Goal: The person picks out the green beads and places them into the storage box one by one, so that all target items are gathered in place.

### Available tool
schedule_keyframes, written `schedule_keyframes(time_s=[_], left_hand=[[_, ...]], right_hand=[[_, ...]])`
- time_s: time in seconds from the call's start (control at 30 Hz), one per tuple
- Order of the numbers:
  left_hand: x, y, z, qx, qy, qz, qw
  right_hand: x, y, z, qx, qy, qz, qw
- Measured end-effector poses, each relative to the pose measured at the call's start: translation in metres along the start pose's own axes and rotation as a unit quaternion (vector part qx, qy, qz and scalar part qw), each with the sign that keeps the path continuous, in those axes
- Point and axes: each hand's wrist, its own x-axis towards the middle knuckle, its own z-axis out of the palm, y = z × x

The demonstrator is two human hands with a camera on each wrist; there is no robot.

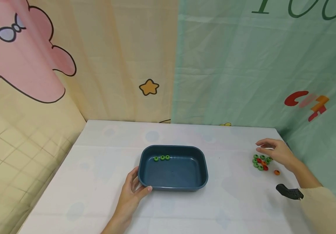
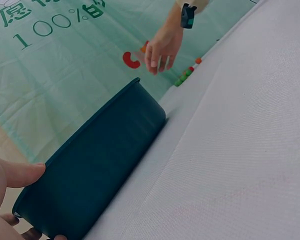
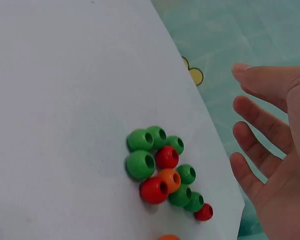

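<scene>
the person's left hand point(image 1: 130, 193) grips the near left corner of a dark blue tray point(image 1: 179, 172), thumb at the rim, fingers curled along the outside. the tray sits flat on the white tablecloth point(image 1: 203, 211), three green beads point(image 1: 162, 158) lined up inside by its far wall. over on the right, green, red and orange beads point(image 1: 263, 163) lie bunched together, the right hand point(image 1: 277, 152) poised just above, thumb parted from loosely bent fingers, holding nothing i can see. one orange bead point(image 1: 277, 172) lies just apart.
</scene>
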Motion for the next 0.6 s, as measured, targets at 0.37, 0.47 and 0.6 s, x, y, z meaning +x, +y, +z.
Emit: schedule_keyframes(time_s=[0.37, 0.47, 0.6], left_hand=[[-0.002, 0.002, -0.001, -0.006, 0.002, 0.003, 1.0000], [-0.002, 0.002, 0.000, -0.007, 0.000, 0.004, 1.0000], [-0.002, 0.002, 0.001, -0.009, -0.002, 0.002, 1.0000]], right_hand=[[-0.019, 0.043, -0.002, 0.005, 0.010, 0.070, 0.9975], [-0.027, 0.052, -0.002, 0.012, 0.013, 0.080, 0.9967], [-0.036, 0.063, -0.001, 0.020, 0.018, 0.081, 0.9963]])
